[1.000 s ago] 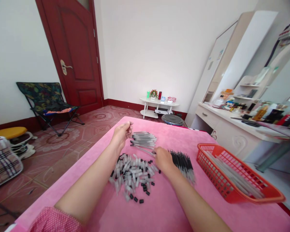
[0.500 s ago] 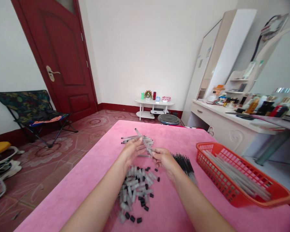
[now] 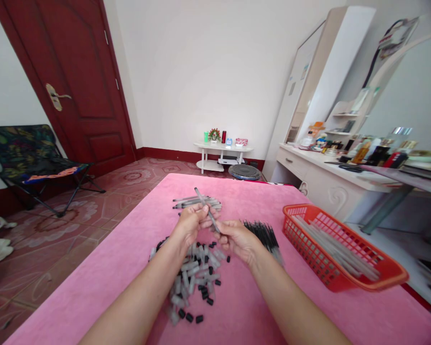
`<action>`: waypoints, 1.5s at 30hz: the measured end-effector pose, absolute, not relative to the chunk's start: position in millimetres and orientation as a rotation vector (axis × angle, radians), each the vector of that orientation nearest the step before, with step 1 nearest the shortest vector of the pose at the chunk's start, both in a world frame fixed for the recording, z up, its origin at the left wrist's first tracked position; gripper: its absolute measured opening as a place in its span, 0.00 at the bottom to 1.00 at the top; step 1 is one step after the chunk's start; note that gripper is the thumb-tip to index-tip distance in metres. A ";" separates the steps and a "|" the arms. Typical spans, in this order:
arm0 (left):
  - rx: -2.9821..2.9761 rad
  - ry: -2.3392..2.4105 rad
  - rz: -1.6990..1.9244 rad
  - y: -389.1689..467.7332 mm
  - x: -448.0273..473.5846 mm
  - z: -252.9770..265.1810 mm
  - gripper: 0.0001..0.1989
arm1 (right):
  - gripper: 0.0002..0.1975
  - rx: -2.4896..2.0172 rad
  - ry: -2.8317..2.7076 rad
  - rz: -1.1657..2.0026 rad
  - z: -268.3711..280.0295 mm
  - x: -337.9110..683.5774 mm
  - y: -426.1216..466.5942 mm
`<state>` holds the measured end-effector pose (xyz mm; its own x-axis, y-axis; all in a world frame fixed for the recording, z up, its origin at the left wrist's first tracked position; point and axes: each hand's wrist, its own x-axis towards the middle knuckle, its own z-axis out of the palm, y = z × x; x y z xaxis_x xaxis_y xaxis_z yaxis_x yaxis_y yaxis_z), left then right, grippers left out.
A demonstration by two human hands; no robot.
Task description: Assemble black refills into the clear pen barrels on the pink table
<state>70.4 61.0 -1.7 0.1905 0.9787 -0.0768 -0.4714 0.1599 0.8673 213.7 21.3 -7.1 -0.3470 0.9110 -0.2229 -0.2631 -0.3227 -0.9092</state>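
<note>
A slim pen [image 3: 207, 209] with a dark end slants between my two hands above the pink cloth. My left hand [image 3: 191, 223] is closed round its middle. The fingers of my right hand [image 3: 233, 235] pinch its lower end. Just beyond my left hand lies a bundle of similar pens [image 3: 190, 202]. Nearer to me, partly behind my left forearm, spreads a heap of clear pen caps [image 3: 190, 275] mixed with small black plugs [image 3: 189, 317]. Black-tipped pen refills [image 3: 264, 235] lie in a row beyond my right wrist.
A red plastic basket [image 3: 388, 282] holding clear pen barrels [image 3: 337, 244] stands at the right of the pink-covered table [image 3: 122, 268]. Farther right is a white dresser [image 3: 330, 179] with bottles on it. A folding chair [image 3: 32, 158] stands on the floor at left.
The whole view has shifted, so things appear slightly farther left and higher. Both hands keep hold of the pen, and my left fingers sit closer round it.
</note>
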 end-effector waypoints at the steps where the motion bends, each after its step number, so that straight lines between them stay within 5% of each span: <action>1: 0.805 0.806 1.216 59.7 72.4 -0.5 0.03 | 0.17 -1.014 -1.077 1.735 -6.8 213.5 21.4; 6: 0.771 0.911 1.268 53.5 82.2 0.2 0.03 | 0.15 -1.227 -1.429 1.350 -5.6 212.4 24.1; 15: 0.706 0.959 1.586 73.8 44.4 2.9 0.04 | 0.02 -1.697 -1.909 0.117 -2.4 206.9 12.3; 25: 0.716 0.877 1.308 71.4 44.2 5.9 0.06 | 0.11 -1.350 -2.149 0.643 -18.7 198.3 8.9; 30: 1.066 0.940 1.068 66.8 49.5 2.8 0.12 | 0.12 -1.334 -1.704 0.811 -9.2 217.1 25.6; 34: 1.647 1.094 1.070 64.8 55.8 -0.1 0.06 | 0.15 -1.230 -1.363 0.976 -1.0 232.4 33.1; 45: 2.278 1.406 1.082 58.5 52.2 8.8 0.10 | 0.20 -1.334 -1.370 0.884 -7.4 244.6 36.7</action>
<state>52.2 58.5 8.8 0.2574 0.8503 0.4591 0.6615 -0.5013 0.5577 244.6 36.7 -7.4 0.0951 0.9828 0.1581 0.2615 0.1286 -0.9566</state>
